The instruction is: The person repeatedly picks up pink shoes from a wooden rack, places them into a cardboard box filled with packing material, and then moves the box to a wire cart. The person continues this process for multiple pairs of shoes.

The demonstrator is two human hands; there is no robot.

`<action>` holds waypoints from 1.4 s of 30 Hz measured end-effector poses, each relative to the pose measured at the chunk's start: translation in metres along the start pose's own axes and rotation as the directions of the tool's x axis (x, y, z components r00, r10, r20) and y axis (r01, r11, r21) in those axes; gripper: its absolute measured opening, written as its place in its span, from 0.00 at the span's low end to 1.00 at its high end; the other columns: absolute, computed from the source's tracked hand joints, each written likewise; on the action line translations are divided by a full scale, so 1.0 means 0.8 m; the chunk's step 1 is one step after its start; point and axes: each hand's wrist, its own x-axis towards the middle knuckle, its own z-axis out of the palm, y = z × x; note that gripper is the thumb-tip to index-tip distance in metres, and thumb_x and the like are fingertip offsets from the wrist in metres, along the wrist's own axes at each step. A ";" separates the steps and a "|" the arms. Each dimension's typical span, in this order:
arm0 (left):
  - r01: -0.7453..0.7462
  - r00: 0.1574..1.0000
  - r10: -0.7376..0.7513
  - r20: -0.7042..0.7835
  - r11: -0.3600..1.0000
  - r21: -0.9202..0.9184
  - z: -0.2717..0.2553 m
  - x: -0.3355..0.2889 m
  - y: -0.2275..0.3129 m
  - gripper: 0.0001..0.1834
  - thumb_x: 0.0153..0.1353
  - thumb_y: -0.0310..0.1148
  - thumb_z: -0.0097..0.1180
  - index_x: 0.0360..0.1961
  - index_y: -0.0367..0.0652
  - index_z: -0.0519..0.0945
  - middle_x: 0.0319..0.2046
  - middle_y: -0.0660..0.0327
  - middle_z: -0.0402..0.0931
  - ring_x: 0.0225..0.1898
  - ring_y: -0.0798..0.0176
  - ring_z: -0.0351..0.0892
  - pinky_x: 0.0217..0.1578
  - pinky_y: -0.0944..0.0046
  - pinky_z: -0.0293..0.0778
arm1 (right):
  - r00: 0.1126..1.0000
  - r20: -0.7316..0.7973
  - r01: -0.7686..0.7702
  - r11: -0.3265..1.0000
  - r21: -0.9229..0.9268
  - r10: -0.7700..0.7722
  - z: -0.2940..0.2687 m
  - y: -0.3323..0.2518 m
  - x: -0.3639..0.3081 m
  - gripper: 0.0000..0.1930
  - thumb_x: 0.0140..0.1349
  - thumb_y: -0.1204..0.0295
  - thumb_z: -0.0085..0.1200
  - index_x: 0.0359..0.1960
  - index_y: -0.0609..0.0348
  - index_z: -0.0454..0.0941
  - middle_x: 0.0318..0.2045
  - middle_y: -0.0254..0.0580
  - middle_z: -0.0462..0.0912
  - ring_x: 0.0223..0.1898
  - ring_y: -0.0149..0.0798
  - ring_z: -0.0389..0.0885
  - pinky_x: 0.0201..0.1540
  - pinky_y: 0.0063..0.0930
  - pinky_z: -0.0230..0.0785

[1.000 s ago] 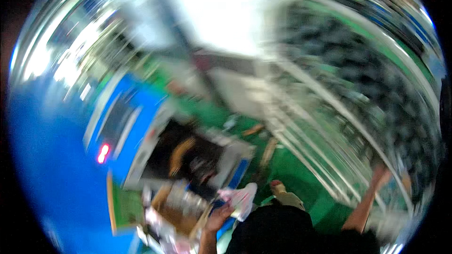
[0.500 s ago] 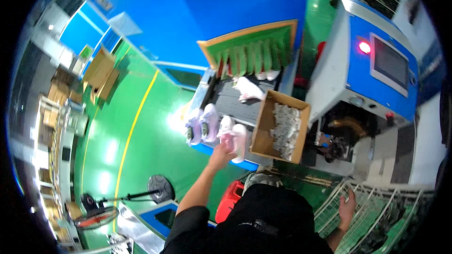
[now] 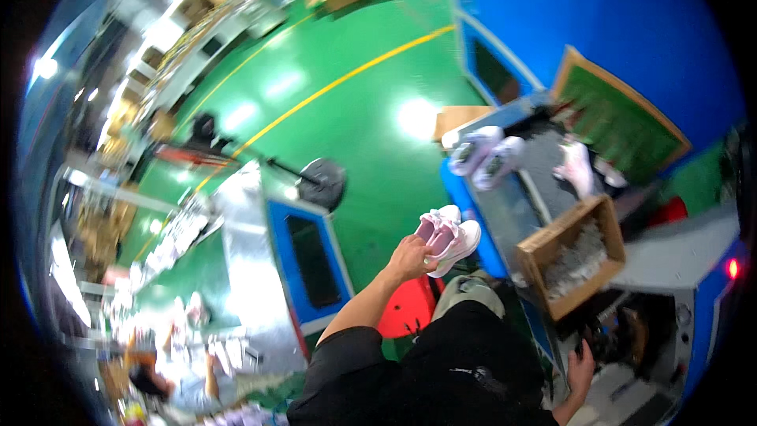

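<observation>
A pair of pale pink and white sneakers [image 3: 457, 248] hangs side by side from my left hand [image 3: 408, 259], whose fingers close on their heel ends. The pair is held over the gap beside the machine's end. Two whitish-lilac sneakers [image 3: 498, 162] stand on the far left corner of that metal end. Behind them, on the dark belt [image 3: 542, 146], lies another white and pink shoe [image 3: 578, 167]. My right hand [image 3: 580, 369] is low at the right, by the grey cabinet, with thumb and fingers apart; I see nothing held in it.
An open cardboard box [image 3: 531, 268] of small whitish pieces sits at the belt's right. Green strips [image 3: 623, 114] curtain the blue machine. Close by are a red stool [image 3: 406, 314], a fan's round base [image 3: 322, 183] and a blue-sided metal table [image 3: 272, 268]. Another person [image 3: 185, 383] works at lower left.
My view has swung left. My left hand has lifted the pink and white pair off the machine's end and carried it leftward. My right hand has left the white wire basket.
</observation>
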 end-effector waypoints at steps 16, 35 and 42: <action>0.959 -0.089 -0.732 -0.675 0.120 -0.256 -0.118 -0.342 -0.220 0.14 0.65 0.37 0.51 0.36 0.37 0.82 0.35 0.44 0.83 0.39 0.38 0.83 0.42 0.45 0.79 | 0.807 -0.164 0.587 0.802 0.114 -0.568 -0.006 -0.066 0.004 0.17 0.70 0.72 0.52 0.57 0.66 0.78 0.53 0.53 0.82 0.54 0.48 0.81 0.55 0.38 0.74; 0.697 0.717 -0.431 0.547 0.436 -0.570 0.244 0.558 0.289 0.32 0.57 0.42 0.68 0.52 0.30 0.68 0.36 0.47 0.81 0.28 0.52 0.86 0.18 0.55 0.79 | -0.094 -0.894 -0.002 0.898 -0.440 -0.438 -0.221 -0.069 0.080 0.25 0.78 0.62 0.30 0.67 0.64 0.66 0.69 0.53 0.68 0.72 0.55 0.61 0.74 0.53 0.46; 0.551 0.753 -0.119 0.647 -0.423 -0.719 0.314 0.580 0.251 0.07 0.64 0.24 0.59 0.39 0.46 0.73 0.22 0.63 0.72 0.19 0.64 0.75 0.19 0.64 0.71 | -0.299 -0.815 -0.142 0.868 -0.476 -0.497 -0.219 -0.057 0.122 0.27 0.78 0.58 0.24 0.66 0.65 0.64 0.65 0.59 0.69 0.66 0.58 0.66 0.69 0.56 0.53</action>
